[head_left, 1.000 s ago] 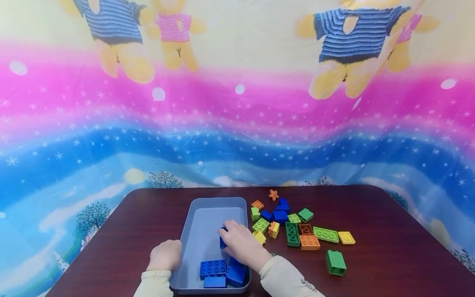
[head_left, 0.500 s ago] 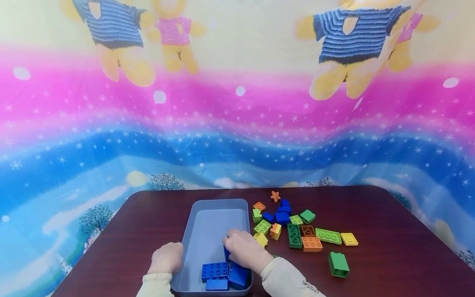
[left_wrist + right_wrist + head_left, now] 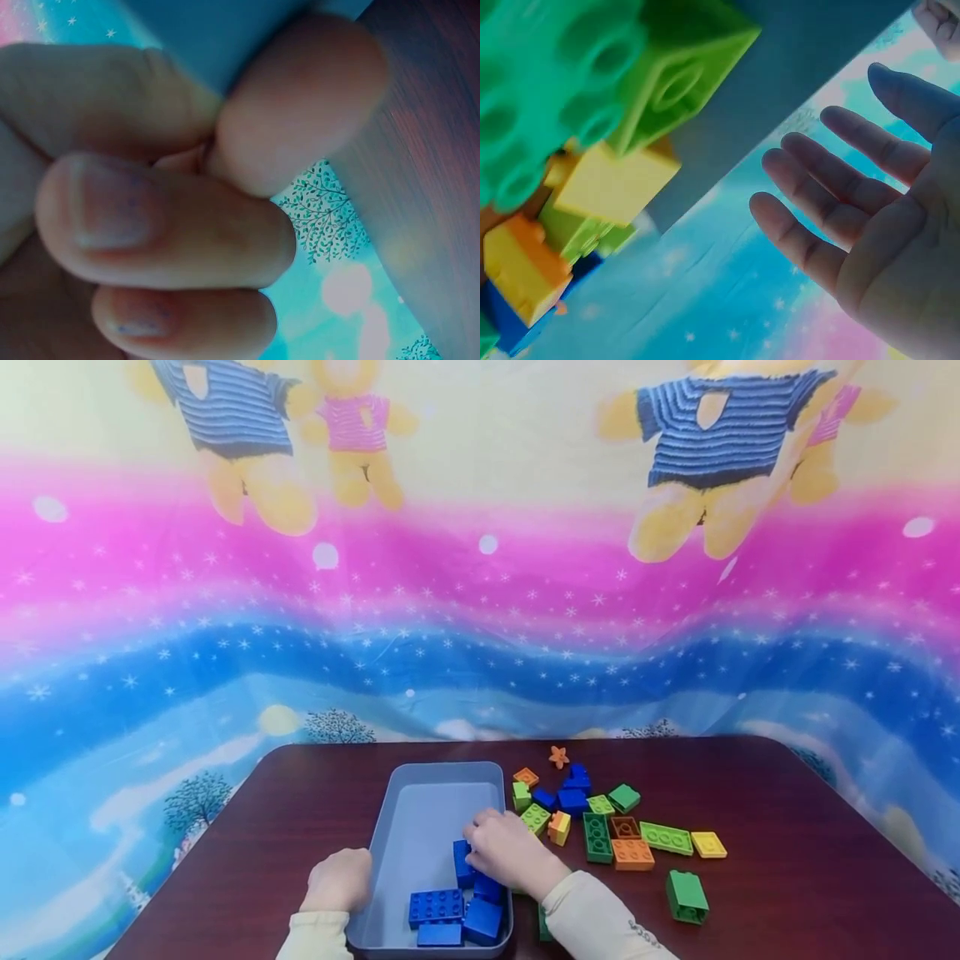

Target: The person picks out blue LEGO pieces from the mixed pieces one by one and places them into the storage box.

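My left hand point(image 3: 337, 881) pinches the left rim of a grey-blue tray point(image 3: 420, 814); close up, the left wrist view has thumb point(image 3: 307, 97) and index finger on its edge point(image 3: 225, 37). Over the tray's right side is my right hand point(image 3: 517, 853), its fingers loosely spread and holding nothing in the right wrist view. Just left of its fingertips a blue brick point(image 3: 462, 862) stands in the tray. Nearer me lie a studded blue brick point(image 3: 437, 907), a flat-sided blue brick point(image 3: 440, 935) and a blue block point(image 3: 483, 921). Another blue brick point(image 3: 487, 888) sits partly under the hand.
Right of the tray, loose toy bricks lie scattered on the dark table point(image 3: 780, 827): a blue brick point(image 3: 573, 802), a dark green brick point(image 3: 597, 837), an orange brick point(image 3: 633, 854) and others. A green block point(image 3: 686, 897) stands farther right. An orange flower piece point(image 3: 558, 757) lies at the back.
My right hand has moved toward me with a blue brick, let go of it among the others in the tray, and drawn off to the right. The left hand keeps its place on the rim.
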A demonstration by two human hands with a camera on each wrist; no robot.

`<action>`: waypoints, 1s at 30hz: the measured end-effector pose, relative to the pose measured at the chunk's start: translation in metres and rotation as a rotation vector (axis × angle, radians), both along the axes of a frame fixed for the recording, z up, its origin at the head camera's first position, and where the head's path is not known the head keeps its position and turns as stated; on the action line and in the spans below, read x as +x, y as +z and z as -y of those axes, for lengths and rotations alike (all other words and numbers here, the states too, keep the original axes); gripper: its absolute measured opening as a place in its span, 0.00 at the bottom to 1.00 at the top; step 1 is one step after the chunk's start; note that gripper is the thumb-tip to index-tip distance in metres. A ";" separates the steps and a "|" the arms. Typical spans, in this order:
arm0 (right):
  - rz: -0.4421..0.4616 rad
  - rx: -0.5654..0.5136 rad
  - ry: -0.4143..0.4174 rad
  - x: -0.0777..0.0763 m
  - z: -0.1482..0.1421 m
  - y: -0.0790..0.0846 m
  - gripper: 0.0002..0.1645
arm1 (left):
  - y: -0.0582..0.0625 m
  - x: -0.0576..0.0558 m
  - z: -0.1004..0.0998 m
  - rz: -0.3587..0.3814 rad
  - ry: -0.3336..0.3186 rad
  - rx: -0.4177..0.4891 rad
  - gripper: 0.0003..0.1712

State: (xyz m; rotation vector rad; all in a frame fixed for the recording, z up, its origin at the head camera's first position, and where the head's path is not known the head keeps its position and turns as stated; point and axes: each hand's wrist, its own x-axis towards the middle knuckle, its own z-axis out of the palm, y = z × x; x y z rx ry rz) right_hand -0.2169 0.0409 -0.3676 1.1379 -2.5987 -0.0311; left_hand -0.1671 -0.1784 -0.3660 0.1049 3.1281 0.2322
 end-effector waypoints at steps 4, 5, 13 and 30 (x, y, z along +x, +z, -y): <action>-0.062 -0.030 -0.035 -0.008 -0.014 0.005 0.09 | 0.000 0.000 0.001 -0.003 0.001 -0.002 0.14; -0.069 -0.034 -0.052 -0.011 -0.018 0.006 0.08 | 0.001 0.000 0.001 -0.003 0.001 -0.003 0.14; -0.025 -0.069 -0.186 -0.022 -0.048 0.017 0.06 | 0.001 0.000 0.003 -0.020 0.006 -0.002 0.13; 0.222 -0.196 -0.369 -0.047 -0.101 0.014 0.14 | 0.001 -0.001 0.001 0.004 -0.001 -0.007 0.14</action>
